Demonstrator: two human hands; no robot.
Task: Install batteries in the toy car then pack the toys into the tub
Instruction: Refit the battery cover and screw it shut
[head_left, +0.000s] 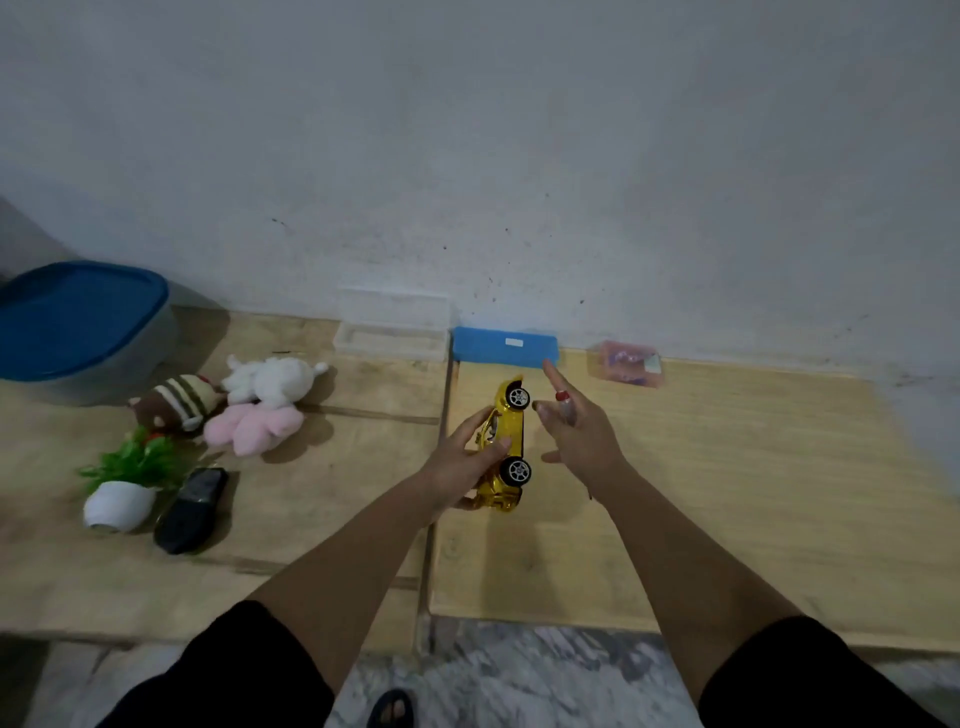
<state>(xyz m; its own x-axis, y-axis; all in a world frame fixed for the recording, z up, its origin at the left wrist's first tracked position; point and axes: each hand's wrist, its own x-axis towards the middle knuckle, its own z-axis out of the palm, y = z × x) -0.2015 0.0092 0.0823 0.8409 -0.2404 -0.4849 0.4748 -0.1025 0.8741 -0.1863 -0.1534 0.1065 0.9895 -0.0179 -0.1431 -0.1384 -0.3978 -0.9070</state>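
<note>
The lidded blue tub (78, 322) is cut off by the left edge, far left on the wooden table (727, 493). Near it lie three plush toys (228, 405), a toppled potted plant (124, 483) and a dark, hard-to-identify object (192, 512). At centre, the left hand (462, 467) grips the yellow toy car (506, 447) on its side, wheels facing right. The right hand (576, 431) hovers beside it, forefinger extended, pinching a blurred battery (565, 408).

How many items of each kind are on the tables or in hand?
Plush toys: 3 (white, pink, brown striped)
Toy car: 1
Containers: 4 (tub, clear box, blue box, pink box)
Potted plant: 1
Black remote: 1
Battery: 1
Total: 11
</note>
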